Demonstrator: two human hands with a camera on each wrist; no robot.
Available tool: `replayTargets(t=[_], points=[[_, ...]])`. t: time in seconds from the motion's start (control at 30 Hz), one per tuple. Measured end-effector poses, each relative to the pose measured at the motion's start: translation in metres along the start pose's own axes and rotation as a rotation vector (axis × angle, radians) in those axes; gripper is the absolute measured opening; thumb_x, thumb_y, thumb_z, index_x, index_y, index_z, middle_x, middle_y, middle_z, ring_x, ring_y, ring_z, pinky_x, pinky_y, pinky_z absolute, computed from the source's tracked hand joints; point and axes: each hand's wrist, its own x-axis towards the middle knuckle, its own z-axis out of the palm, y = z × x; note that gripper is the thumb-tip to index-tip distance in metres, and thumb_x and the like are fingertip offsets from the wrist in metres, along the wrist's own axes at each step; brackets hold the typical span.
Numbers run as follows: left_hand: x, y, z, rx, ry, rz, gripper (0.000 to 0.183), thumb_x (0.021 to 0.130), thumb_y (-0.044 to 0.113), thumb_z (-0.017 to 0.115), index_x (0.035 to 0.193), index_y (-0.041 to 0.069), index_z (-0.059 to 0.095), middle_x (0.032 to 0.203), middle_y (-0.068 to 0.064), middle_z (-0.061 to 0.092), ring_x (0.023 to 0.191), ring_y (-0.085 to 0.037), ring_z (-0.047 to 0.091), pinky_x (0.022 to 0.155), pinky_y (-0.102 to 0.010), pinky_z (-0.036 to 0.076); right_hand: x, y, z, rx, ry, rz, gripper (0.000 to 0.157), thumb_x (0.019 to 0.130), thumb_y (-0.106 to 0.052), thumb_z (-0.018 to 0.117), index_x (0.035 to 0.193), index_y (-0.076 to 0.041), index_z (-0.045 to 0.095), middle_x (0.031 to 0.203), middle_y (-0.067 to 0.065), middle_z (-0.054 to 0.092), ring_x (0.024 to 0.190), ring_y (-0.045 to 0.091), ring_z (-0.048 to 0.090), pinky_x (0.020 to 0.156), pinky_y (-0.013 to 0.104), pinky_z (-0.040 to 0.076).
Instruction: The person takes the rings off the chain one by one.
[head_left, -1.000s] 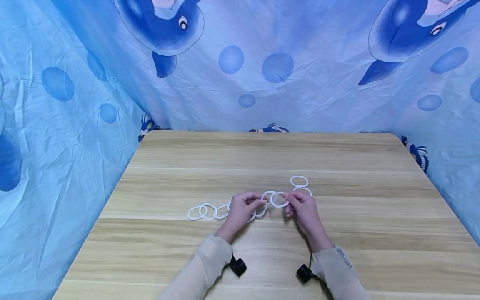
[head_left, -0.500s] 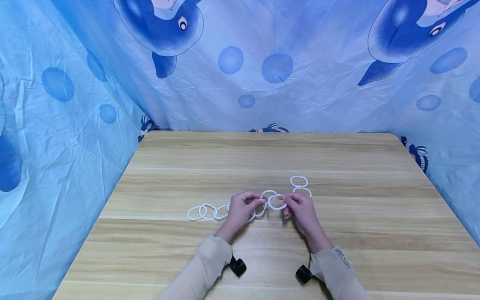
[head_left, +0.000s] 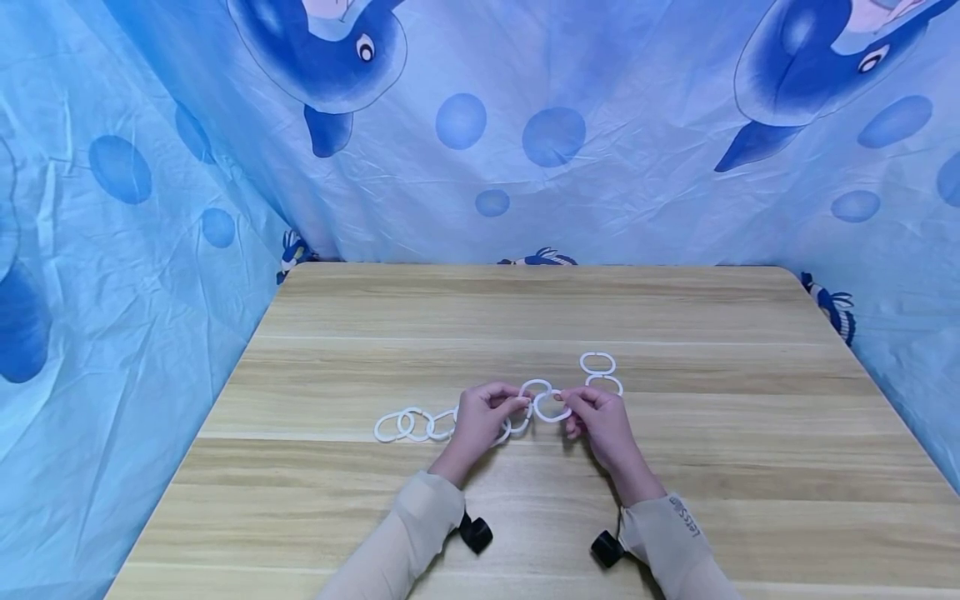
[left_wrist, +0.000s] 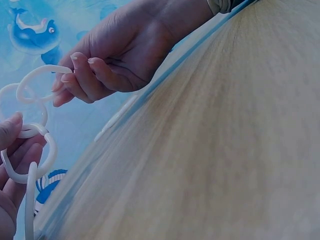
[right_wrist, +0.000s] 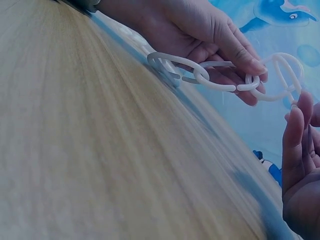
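Observation:
White plastic chain links are joined in a row [head_left: 411, 409] that runs along the table from the left, partly hidden behind my left hand [head_left: 480, 417]. Its thumb and fingertips pinch a link [head_left: 536, 382] near the chain's right end, lifted above the table. Through that link passes the end link [head_left: 552, 420], pinched at its right side by the thumb and fingers of my right hand [head_left: 606, 418]. In the left wrist view, the end link [left_wrist: 42, 68] hangs from the right fingertips. Small gaps show in some links [right_wrist: 180, 60] in the right wrist view.
Just behind my right hand lie two more white links, a far one [head_left: 597, 354] and a nearer one [head_left: 604, 377], on the wooden table [head_left: 720, 467]. A blue dolphin-print curtain [head_left: 495, 242] stands around the back and sides. Black cameras [head_left: 607, 549] sit at both wrists.
My right hand has shifted slightly left, bringing the end link a little lower and nearer my left hand. The left hand and the links on the table have hardly moved.

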Motion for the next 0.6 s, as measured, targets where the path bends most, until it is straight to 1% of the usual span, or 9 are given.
replayTargets(t=[0.1,0.23,0.37,0.43,0.6], points=[[-0.0001,0.0001,0.0001,0.004,0.005,0.001,0.015,0.081,0.005,0.074,0.091,-0.005,0.071,0.094,-0.022,0.073,0.079,-0.026,0.073,0.07,-0.019,0.06,-0.0001,0.0,0.0,0.001,-0.005,-0.006,0.015,0.092,-0.001,0.059,0.083,-0.006,0.069,0.057,-0.004,0.059,0.046,0.006,0.052,0.043,0.017,0.049],[-0.0002,0.0008,0.0006,-0.004,0.007,-0.003,0.015,0.081,0.005,0.074,0.091,-0.005,0.071,0.094,-0.022,0.073,0.08,-0.029,0.073,0.07,-0.021,0.06,-0.0005,-0.0002,-0.0005,0.006,-0.012,-0.01,0.018,0.093,-0.001,0.059,0.08,-0.01,0.07,0.056,-0.004,0.058,0.045,0.005,0.052,0.043,0.017,0.049],[-0.0003,0.0009,0.0008,-0.011,0.011,-0.006,0.015,0.081,0.005,0.074,0.091,-0.006,0.071,0.095,-0.023,0.073,0.082,-0.031,0.073,0.071,-0.022,0.061,-0.0004,-0.0002,-0.0009,0.008,-0.009,-0.01,0.019,0.093,-0.001,0.059,0.08,-0.011,0.069,0.055,-0.004,0.058,0.045,0.006,0.052,0.043,0.017,0.049],[-0.0002,0.0009,0.0008,-0.008,0.012,-0.011,0.015,0.081,0.004,0.074,0.092,-0.006,0.071,0.095,-0.023,0.073,0.081,-0.03,0.073,0.071,-0.023,0.061,-0.0003,-0.0002,-0.001,0.006,-0.01,-0.01,0.018,0.093,-0.002,0.06,0.08,-0.01,0.069,0.056,-0.004,0.059,0.045,0.006,0.052,0.043,0.017,0.049],[0.0001,0.0011,0.0,-0.014,0.01,-0.012,0.015,0.082,0.004,0.074,0.092,-0.006,0.07,0.095,-0.023,0.073,0.078,-0.019,0.073,0.071,-0.023,0.061,-0.0001,-0.0004,-0.0013,0.0,-0.017,-0.01,0.016,0.092,-0.002,0.06,0.082,-0.009,0.069,0.057,-0.004,0.059,0.046,0.006,0.052,0.044,0.017,0.049]])
